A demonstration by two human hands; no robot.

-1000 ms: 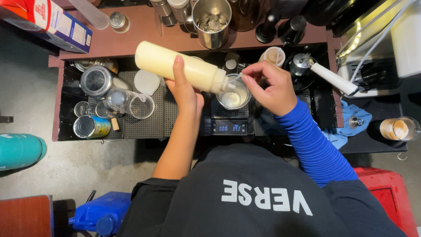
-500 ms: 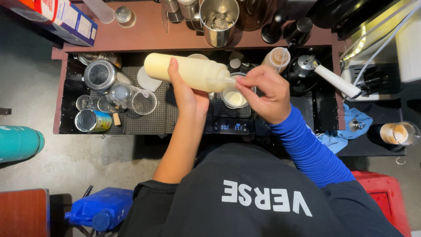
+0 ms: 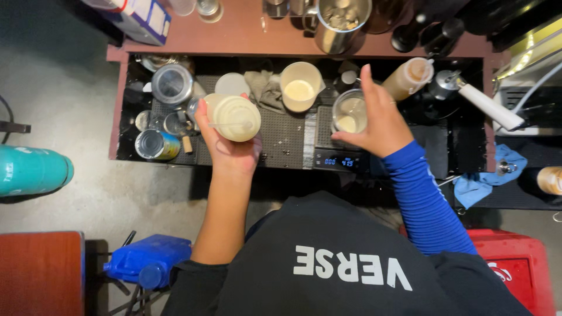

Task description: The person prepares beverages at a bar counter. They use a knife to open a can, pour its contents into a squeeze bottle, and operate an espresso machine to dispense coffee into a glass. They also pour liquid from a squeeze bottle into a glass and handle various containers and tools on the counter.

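The left hand is closed around a cream squeeze bottle. At three o'clock, the right hand cups a glass on the scale.

torso: black top, white block lettering across it at 6 o'clock, upside down to the camera | right arm: snug bright-blue long sleeve at 4 o'clock, creased, ends at wrist | left arm: bare below a short black sleeve at 7 o'clock | hands: no gloves
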